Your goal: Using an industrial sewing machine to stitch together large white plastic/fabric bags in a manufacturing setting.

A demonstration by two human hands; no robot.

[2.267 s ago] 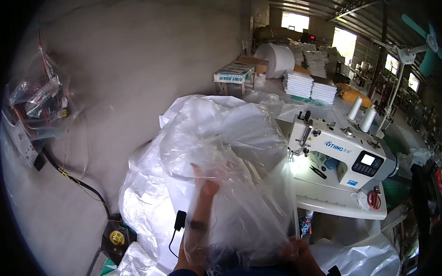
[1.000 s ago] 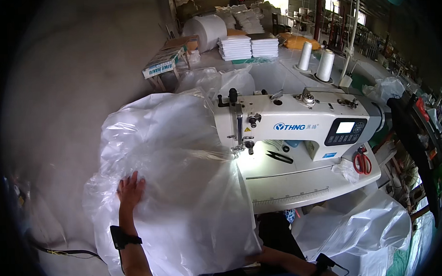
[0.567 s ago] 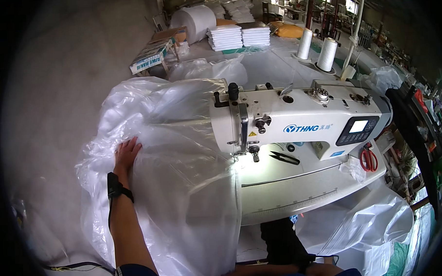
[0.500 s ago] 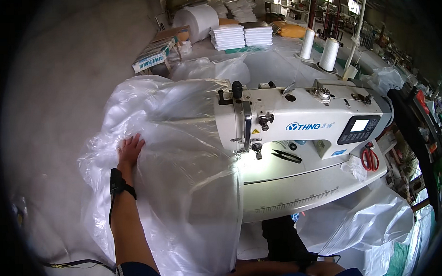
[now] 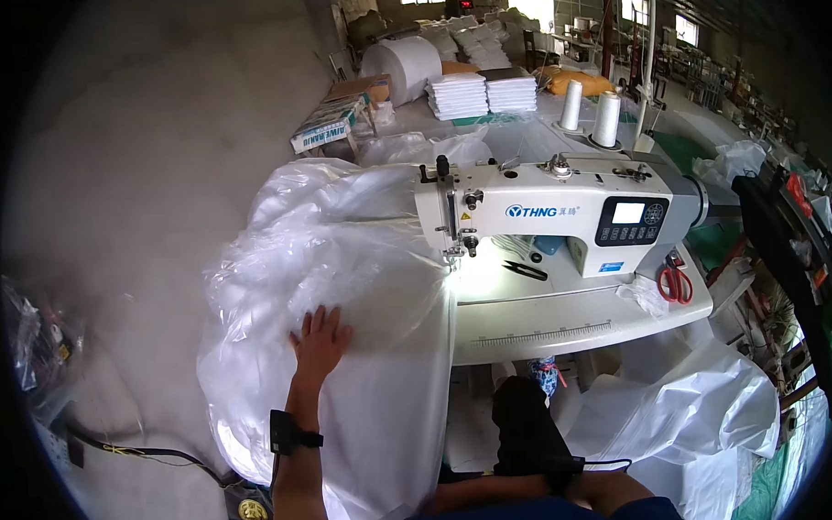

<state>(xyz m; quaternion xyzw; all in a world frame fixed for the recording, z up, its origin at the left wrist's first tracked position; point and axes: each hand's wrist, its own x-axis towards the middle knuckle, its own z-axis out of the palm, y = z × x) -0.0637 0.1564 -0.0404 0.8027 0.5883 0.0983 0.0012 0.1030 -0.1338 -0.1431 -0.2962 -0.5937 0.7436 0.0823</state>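
Note:
My left hand lies flat with fingers spread on a large sheet of translucent white plastic. The sheet's right edge runs under the needle area of a white sewing machine, whose lamp lights the bed there. A black device is strapped round my left wrist. Along the lower edge my right forearm reaches leftward, with a black band on it. The right hand itself is hidden at the sheet's near edge, so its fingers do not show.
Black thread snips and red-handled scissors lie on the machine table. Two white thread cones stand behind. More white plastic hangs at the right. Stacked white bundles and a big roll sit at the back.
My left hand has shifted right and nearer over the plastic, which has more bunched folds at its left. The view has also shifted, with the machine appearing slightly further left.

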